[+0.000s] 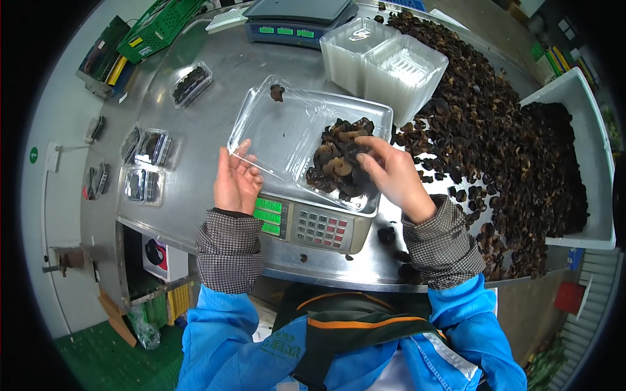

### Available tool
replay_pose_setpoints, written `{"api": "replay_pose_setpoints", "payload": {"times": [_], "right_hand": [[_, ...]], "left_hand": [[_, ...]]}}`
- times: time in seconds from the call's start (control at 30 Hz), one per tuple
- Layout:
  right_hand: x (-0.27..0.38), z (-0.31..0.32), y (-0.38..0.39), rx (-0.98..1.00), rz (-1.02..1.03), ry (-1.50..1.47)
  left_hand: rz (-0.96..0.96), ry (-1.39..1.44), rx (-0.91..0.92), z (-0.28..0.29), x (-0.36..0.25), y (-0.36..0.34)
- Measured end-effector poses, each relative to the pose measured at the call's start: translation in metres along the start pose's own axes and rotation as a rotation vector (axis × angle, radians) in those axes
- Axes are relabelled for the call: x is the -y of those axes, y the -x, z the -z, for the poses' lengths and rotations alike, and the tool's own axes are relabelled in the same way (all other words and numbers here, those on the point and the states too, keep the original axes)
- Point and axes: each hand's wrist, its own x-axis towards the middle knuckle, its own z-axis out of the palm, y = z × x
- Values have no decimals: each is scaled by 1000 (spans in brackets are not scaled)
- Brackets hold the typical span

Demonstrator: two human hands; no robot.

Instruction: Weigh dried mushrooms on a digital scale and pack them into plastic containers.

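A clear plastic clamshell box (pixel 266 144) lies opened on the steel pan of a digital scale (pixel 357 229). Its right half holds a heap of dark brown wood ear mushrooms (pixel 340 163), and one loose piece (pixel 277 92) rests at the far edge of the lid side. My left hand (pixel 236 179), palm up with curled fingers, grips the lid's near-left corner. From the right, my right hand (pixel 396 174) reaches over the heap, its thumb and fingers closed on wood ear mushrooms at the heap's right side; the fingertips are partly hidden.
Stacks of clear boxes (pixel 405 68) stand behind the scale. A large mushroom pile (pixel 482 143) spreads across the right, beside a white tub (pixel 596 130). Filled boxes (pixel 145 186) sit at left. Another scale (pixel 287 30) and a green crate (pixel 151 32) are at the back.
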Motion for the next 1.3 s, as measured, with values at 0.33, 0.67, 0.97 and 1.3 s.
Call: {"api": "replay_pose_setpoints", "payload": {"times": [0.33,0.67,0.97,1.3], "right_hand": [[22,-26,-31,-73,229,512],[7,-34,-30,-34,100,164],[12,-10,-10,-211,-3,-263],[-80,178,254,-1280,-476,-603]], "left_hand": [[-187,-126,6,-21,8,12],[-197,-157,-110,1,18,4],[-611,-572,-204,-12,27,18],[-636,-540,-160,-10,36,22]]}}
